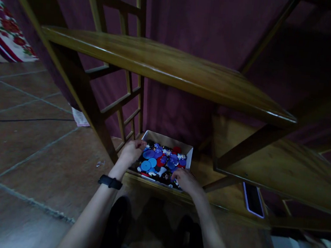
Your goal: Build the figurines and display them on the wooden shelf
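Observation:
A shallow box (pixel 189 157) with pale walls stands low on a wooden ledge. Inside is a crowded pile of small blue, purple, red, black and white pieces, among them several flat blue discs (pixel 146 165). My left hand (pixel 133 151) is at the box's left side, its fingers bent and close together over the rim. Over the front right corner, my right hand (pixel 184 179) has its fingers curled down against the pieces. What either hand holds, if anything, is too small and dark to make out. A black band (pixel 110 182) circles my left wrist.
A wooden shelf board (pixel 171 64) crosses above the box. Left of it rises a wooden lattice (pixel 123 108); a slanted wooden panel (pixel 267 161) is at the right. A phone-like dark object (pixel 253 200) lies on the ledge. A thin cable (pixel 28 119) runs across the tiled floor (pixel 28 153).

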Tool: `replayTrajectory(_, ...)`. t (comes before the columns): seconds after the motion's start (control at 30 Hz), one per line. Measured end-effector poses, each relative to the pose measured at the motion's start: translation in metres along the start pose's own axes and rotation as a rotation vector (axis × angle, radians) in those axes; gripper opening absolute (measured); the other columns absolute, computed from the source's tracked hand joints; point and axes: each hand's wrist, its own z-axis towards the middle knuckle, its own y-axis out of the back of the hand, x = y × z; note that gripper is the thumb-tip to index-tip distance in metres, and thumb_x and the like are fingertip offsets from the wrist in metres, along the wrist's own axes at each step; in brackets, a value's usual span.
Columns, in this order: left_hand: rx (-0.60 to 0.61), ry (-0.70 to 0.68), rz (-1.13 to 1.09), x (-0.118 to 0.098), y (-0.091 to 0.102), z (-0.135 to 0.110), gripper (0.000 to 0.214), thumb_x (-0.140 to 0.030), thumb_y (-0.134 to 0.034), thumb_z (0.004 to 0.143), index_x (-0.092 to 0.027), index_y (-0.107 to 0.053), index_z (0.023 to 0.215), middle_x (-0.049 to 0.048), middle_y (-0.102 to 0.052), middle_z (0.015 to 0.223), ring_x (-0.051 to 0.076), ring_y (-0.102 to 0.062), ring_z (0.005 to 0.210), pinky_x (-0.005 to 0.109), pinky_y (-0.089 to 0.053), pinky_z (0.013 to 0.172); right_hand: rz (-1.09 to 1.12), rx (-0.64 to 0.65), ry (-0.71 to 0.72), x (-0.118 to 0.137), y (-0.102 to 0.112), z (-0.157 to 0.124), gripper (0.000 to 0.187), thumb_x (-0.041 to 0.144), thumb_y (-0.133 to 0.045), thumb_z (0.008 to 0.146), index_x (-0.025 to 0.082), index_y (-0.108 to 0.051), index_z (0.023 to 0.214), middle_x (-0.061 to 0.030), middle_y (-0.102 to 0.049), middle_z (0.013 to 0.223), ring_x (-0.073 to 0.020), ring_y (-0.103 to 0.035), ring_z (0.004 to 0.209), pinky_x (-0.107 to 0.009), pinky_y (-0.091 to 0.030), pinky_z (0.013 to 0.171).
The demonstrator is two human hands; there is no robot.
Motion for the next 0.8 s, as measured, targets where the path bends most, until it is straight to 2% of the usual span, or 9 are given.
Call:
replayTrajectory(0.17, 0.099, -0.081, 0.385, -0.003, -0.009, -0.001, 0.025, -0.021, -0.052, 0.073, -0.02, -0.068, 0.092, 0.0062, -0.069, 0.087, 0.02, -0.061, 0.083, 0.024, -0.042, 0.071, -0.041, 0.037, 0.08, 0.01, 0.006, -0.014, 0.038, 0.001, -0.04, 0.073, 0.023, -0.069, 0.082, -0.0005, -0.065, 0.092, -0.0134, -0.057, 0.09, -0.022, -0.038, 0.079)
replayTrajectory(0.3, 0.153, -0.115, 0.526, 0.001, -0.015, 0.002, 0.031, -0.014, -0.046, 0.076, -0.018, -0.066, 0.099, 0.0105, -0.067, 0.1, 0.021, -0.059, 0.094, 0.025, -0.041, 0.079, -0.026, -0.081, 0.048, 0.004, 0.018, -0.017, 0.039, 0.001, -0.038, 0.076, 0.022, -0.066, 0.093, -0.0023, -0.063, 0.097, -0.0132, -0.055, 0.092, -0.022, -0.037, 0.08)
replayTrajectory(0.37, 0.171, -0.117, 0.556, 0.005, -0.019, 0.003, 0.032, -0.012, -0.045, 0.075, -0.018, -0.067, 0.098, 0.011, -0.068, 0.098, 0.021, -0.059, 0.094, 0.025, -0.041, 0.079, -0.06, -0.128, 0.022, 0.001, 0.022, -0.017, 0.035, 0.002, -0.04, 0.076, 0.02, -0.066, 0.089, -0.0031, -0.063, 0.094, -0.0143, -0.053, 0.092, -0.023, -0.036, 0.081)
replayTrajectory(0.5, 0.169, -0.137, 0.594, 0.012, -0.029, 0.005, 0.035, -0.009, -0.044, 0.075, -0.016, -0.064, 0.103, 0.0112, -0.066, 0.101, 0.02, -0.059, 0.095, 0.025, -0.042, 0.081, -0.114, -0.093, 0.053, 0.0, 0.023, -0.023, 0.025, 0.005, -0.045, 0.076, 0.018, -0.066, 0.071, -0.0032, -0.062, 0.085, -0.0154, -0.05, 0.09, -0.025, -0.033, 0.081)
replayTrajectory(0.6, 0.152, -0.167, 0.611, 0.015, -0.037, 0.007, 0.042, -0.006, -0.042, 0.074, -0.013, -0.058, 0.112, 0.0141, -0.063, 0.108, 0.021, -0.058, 0.099, 0.026, -0.041, 0.085, -0.157, -0.092, 0.062, 0.003, 0.021, -0.03, 0.025, 0.008, -0.043, 0.078, 0.018, -0.063, 0.068, -0.0037, -0.062, 0.085, -0.0162, -0.048, 0.094, -0.027, -0.031, 0.085)
replayTrajectory(0.7, 0.142, -0.156, 0.644, 0.013, -0.044, 0.007, 0.046, -0.005, -0.041, 0.075, -0.011, -0.053, 0.119, 0.0178, -0.062, 0.109, 0.023, -0.058, 0.1, 0.028, -0.04, 0.086, -0.19, -0.107, 0.048, 0.004, 0.019, -0.035, 0.02, 0.011, -0.044, 0.079, 0.02, -0.062, 0.081, -0.0034, -0.06, 0.095, -0.017, -0.045, 0.101, -0.028, -0.031, 0.089)
replayTrajectory(0.8, 0.153, -0.141, 0.695, 0.004, -0.045, 0.003, 0.041, -0.009, -0.042, 0.077, -0.012, -0.056, 0.115, 0.0176, -0.062, 0.107, 0.024, -0.057, 0.1, 0.03, -0.04, 0.086, -0.231, -0.122, 0.033, 0.003, 0.016, -0.034, 0.024, 0.016, -0.049, 0.078, 0.021, -0.057, 0.1, -0.0056, -0.057, 0.107, -0.0194, -0.041, 0.11, -0.031, -0.029, 0.094)
